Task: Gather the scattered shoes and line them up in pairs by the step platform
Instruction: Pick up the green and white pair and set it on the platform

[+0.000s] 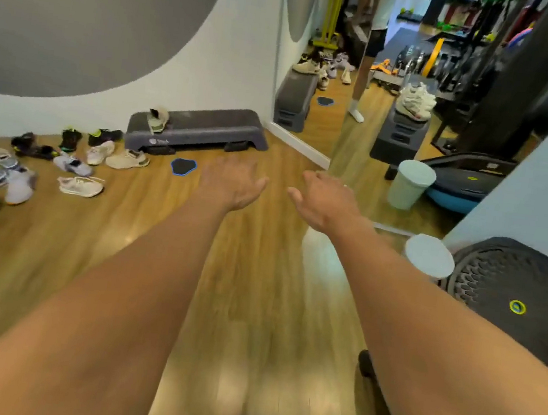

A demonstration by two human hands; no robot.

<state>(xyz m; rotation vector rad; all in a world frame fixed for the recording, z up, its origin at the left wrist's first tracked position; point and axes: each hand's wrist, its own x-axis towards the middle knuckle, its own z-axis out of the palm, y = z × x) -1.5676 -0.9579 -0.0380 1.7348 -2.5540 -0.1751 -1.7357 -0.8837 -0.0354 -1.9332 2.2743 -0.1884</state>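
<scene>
Landmark: step platform [196,129], grey, on the wood floor [121,257] against the white-and-grey wall [82,11], one end near the mirror [333,76].

Hands
- Left hand [231,181]: stretched forward above the floor, in front of the step platform, fingers loosely spread, nothing in it.
- Right hand [325,201]: level with the left, further toward the mirror side, likewise spread and empty. The two hands are apart, not touching.

Shoes
- Beige shoe [157,119]: on top of the step platform at its left end, tilted, opening turned up.
- Tan shoe [128,159]: on the floor just in front of the platform's left end.
- White shoe [100,152]: beside the tan shoe, on the side away from the platform.
- Two black shoes with green trim [103,136] [70,139]: by the wall, left of the platform.
- Black shoe [31,145]: further left along the wall.
- Pale grey shoe [72,164] and cream shoe [81,185]: on open floor, well left of the platform.
- Cluster of grey-white shoes [10,175]: furthest left, jumbled, not in pairs; exact count cannot be told.

Other items
- Blue-rimmed disc [183,166]: flat on the floor just in front of the platform.
- White bin [429,255]: right of the platform, by the mirror.
- Black dome trainer [513,298]: just beside the bin.
</scene>
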